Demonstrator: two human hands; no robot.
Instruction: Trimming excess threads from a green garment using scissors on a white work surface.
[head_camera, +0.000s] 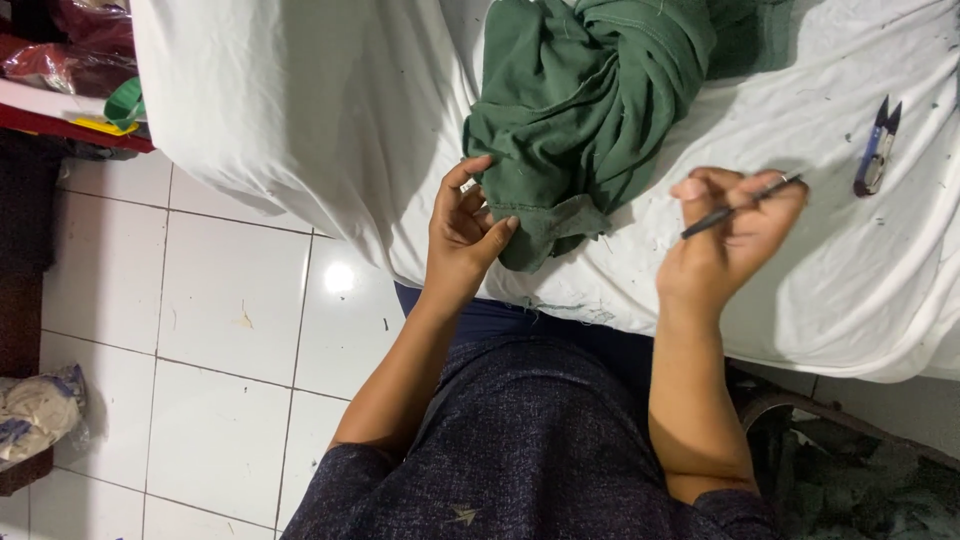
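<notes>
A: What is the left hand (462, 232) doing?

B: It pinches the hem of the green cloth (585, 110) between thumb and fingers, the other fingers spread loosely. The cloth lies bunched on the white sheet (330, 120), its corner hanging at the table edge, just in front of the person, probably so the seam sits close to the eye.

A: And the right hand (728, 235)?

B: Its fingers are curled shut around a thin dark tool (738, 207), perhaps a seam ripper or needle holder; I cannot tell which. It is lifted off the sheet, beside the cloth, not touching it.

A: Anything else nearby?

B: Blue thread snips (878, 147) lie farther right on the sheet, well apart from both hands, likely set within reach. Thread scraps dot the sheet. White floor tiles (220, 330) show to the left.
</notes>
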